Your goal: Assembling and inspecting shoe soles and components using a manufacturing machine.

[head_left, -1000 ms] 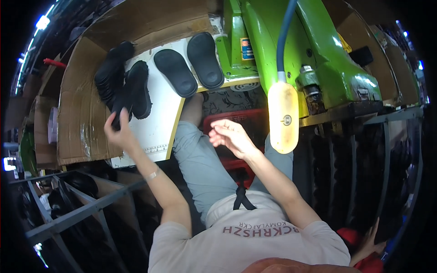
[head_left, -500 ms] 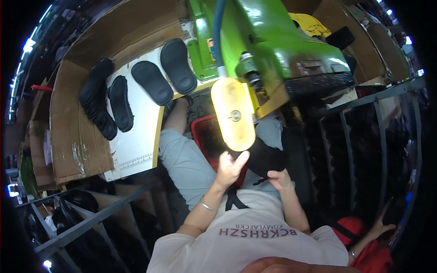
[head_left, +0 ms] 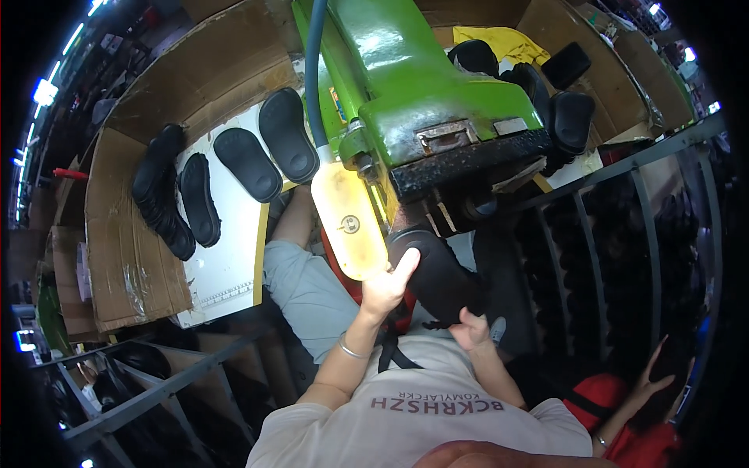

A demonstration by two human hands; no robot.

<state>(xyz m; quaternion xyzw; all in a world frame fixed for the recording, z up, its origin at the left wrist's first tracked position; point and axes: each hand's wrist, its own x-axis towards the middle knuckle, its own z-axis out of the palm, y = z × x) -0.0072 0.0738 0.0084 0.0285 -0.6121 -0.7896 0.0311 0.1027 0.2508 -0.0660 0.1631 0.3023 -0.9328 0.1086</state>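
A black shoe sole [head_left: 441, 277] lies slantwise between my hands, in front of the green machine's dark lower head. My left hand [head_left: 388, 287] grips its far left edge, thumb on the upper face and fingers hidden beneath. At the near end my right hand [head_left: 470, 329] holds the sole between thumb and fingers, partly hidden. A lit yellow oblong lamp [head_left: 349, 222] hangs just beyond my left hand. The green machine [head_left: 437, 86] stands over the far end of the sole, which reaches close under its head.
Several black soles [head_left: 248, 164] lie on the white tabletop [head_left: 222, 269] at left, inside a cardboard wall [head_left: 133, 257]. More soles [head_left: 572, 121] sit right of the machine. Metal racks [head_left: 636, 187] flank both sides. Another person's hand [head_left: 654, 378] shows at lower right.
The view has shifted, so the machine and lamp appear farther left. The sole's upper face now shows more, with my left thumb on it. My right hand is slightly lower in the picture.
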